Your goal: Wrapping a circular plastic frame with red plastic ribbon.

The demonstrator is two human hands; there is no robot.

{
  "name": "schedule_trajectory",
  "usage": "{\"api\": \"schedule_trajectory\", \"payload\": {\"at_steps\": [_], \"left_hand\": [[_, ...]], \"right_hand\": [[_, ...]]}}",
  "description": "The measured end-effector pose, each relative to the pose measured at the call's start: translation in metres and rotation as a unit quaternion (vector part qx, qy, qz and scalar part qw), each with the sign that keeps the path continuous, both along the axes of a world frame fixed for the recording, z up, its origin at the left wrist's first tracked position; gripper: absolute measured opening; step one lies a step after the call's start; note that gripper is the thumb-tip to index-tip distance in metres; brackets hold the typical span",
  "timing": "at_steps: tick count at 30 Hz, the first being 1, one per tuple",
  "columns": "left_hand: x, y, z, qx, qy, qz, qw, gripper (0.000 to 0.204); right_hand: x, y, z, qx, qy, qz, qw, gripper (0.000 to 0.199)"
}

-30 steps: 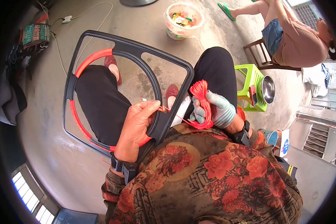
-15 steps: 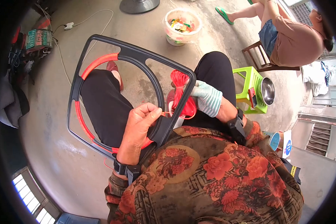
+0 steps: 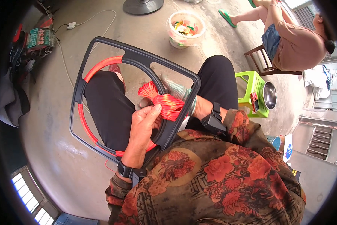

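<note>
A black frame (image 3: 101, 40) with a round inner ring rests tilted across my lap, parts of the ring wrapped in red cord. A tied bundle of shiny red cord (image 3: 169, 106) lies over the ring's right side. My bare left hand (image 3: 143, 122) is closed, thumb and fingers pinched on the cord at the bundle's lower left. In a striped, grey-tipped glove, my right hand (image 3: 179, 92) reaches from behind the frame's right edge and grips the bundle. Its grey fingertips show inside the ring; the rest of its grip is hidden behind the cord.
A bucket (image 3: 186, 30) holding scraps stands on the floor ahead. At right are a green plastic stool (image 3: 247, 90) with a metal bowl (image 3: 269, 95), and a seated person (image 3: 295, 45). A white power cable (image 3: 65, 63) runs along the floor at left.
My right hand has brought the cord bundle leftward from the frame's right edge to the ring. The left hand stays near its place, now against the bundle.
</note>
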State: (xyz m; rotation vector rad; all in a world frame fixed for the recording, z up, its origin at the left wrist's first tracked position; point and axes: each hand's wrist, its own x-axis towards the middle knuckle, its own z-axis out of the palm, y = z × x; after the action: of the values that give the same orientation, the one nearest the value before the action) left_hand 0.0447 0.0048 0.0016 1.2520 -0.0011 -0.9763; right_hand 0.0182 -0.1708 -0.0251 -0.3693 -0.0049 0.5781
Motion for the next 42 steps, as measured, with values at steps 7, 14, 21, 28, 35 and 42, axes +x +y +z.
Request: {"api": "schedule_trajectory", "payload": {"at_steps": [7, 14, 21, 28, 35, 42], "left_hand": [[0.001, 0.008, -0.011, -0.042, 0.135, -0.005, 0.99, 0.027], [0.002, 0.004, 0.003, -0.072, 0.165, 0.007, 0.984, 0.025], [0.001, 0.005, -0.002, -0.046, 0.123, -0.045, 0.99, 0.016], [-0.004, 0.008, -0.007, -0.068, 0.07, -0.025, 0.995, 0.007], [-0.004, 0.006, -0.002, -0.064, 0.044, -0.034, 0.996, 0.008], [-0.006, 0.003, 0.009, -0.064, 0.028, -0.053, 0.996, 0.007]], "right_hand": [[0.022, -0.004, -0.01, 0.016, 0.13, -0.306, 0.943, 0.017], [-0.052, -0.063, 0.02, -0.037, 0.101, -0.312, 0.944, 0.04], [-0.112, -0.03, 0.038, -0.195, 0.121, -0.148, 0.962, 0.043], [-0.108, -0.073, 0.038, -0.143, 0.107, -0.523, 0.833, 0.037], [-0.09, -0.105, 0.011, -0.144, 0.169, -0.5, 0.837, 0.041], [-0.051, -0.035, 0.013, -0.237, 0.05, -0.175, 0.954, 0.045]]}}
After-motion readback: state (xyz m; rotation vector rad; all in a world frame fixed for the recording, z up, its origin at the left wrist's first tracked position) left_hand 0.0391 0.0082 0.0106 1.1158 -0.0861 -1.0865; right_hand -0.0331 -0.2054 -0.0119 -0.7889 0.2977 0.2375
